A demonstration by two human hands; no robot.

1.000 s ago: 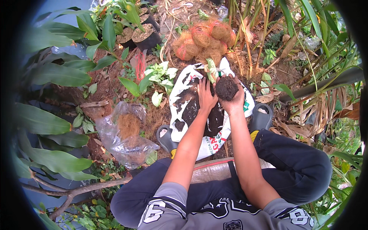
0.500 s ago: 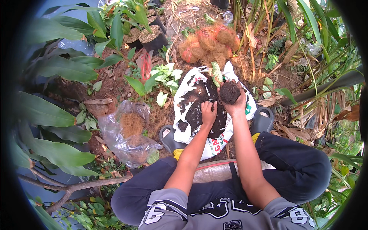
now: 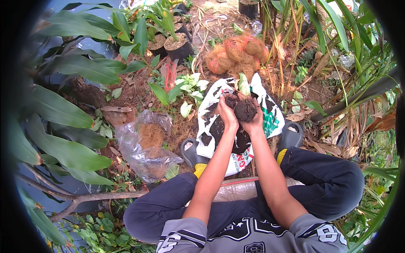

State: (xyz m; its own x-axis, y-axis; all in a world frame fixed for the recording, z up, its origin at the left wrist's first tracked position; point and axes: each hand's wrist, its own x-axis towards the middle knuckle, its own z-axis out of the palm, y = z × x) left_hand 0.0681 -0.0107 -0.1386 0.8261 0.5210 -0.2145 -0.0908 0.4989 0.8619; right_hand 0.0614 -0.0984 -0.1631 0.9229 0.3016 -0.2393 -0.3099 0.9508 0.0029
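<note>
Over an opened white plastic sack (image 3: 206, 141) of dark potting soil (image 3: 241, 142), both my hands are cupped close together. My right hand (image 3: 254, 122) holds a round ball of dark soil (image 3: 245, 111). A pale green, mottled leaf (image 3: 244, 85) rises just beyond the ball; whether it grows out of it I cannot tell. Curled around a smaller heap of loose soil (image 3: 230, 100), my left hand (image 3: 227, 114) presses close to the ball's left side.
Fibre-wrapped balls with orange netting (image 3: 236, 52) lie beyond the sack. A clear plastic bag (image 3: 141, 158) with brown fibre is on the left. Potted plants in black bags (image 3: 179, 47) stand at the far left. Large leaves (image 3: 63, 105) crowd the left side; dry stalks (image 3: 358, 101) edge the right.
My left hand has risen from the soil in the sack with a heap of soil and come up beside the ball. My right hand has moved slightly left and nearer with the ball.
</note>
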